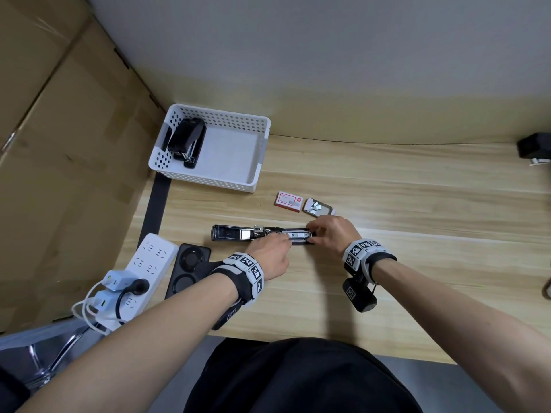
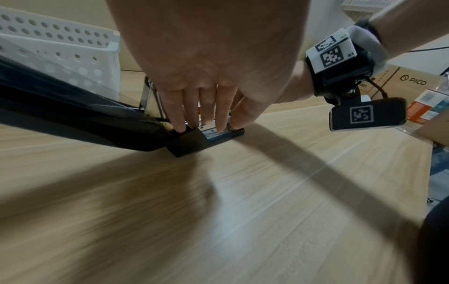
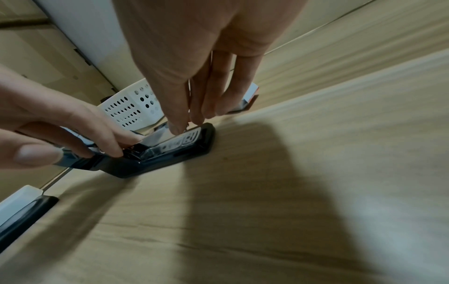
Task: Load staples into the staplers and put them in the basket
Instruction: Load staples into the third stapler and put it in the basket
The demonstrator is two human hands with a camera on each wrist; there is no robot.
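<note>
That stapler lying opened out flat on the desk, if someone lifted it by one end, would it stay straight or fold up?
The opened stapler would probably fold: its two halves seem joined only at a metal hinge in the middle. It lies flat and long, so it is unlikely to roll. The glossy black casing may be a little slippery; both hands steady it.

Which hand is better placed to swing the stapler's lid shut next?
Left, probably: the left hand sits by the hinge of the opened black stapler, nearer the flipped-out lid; the right hand steadies the far end.

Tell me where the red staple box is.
In the head view, the red staple box lies on the table, between the white basket and the opened staple box.
</note>
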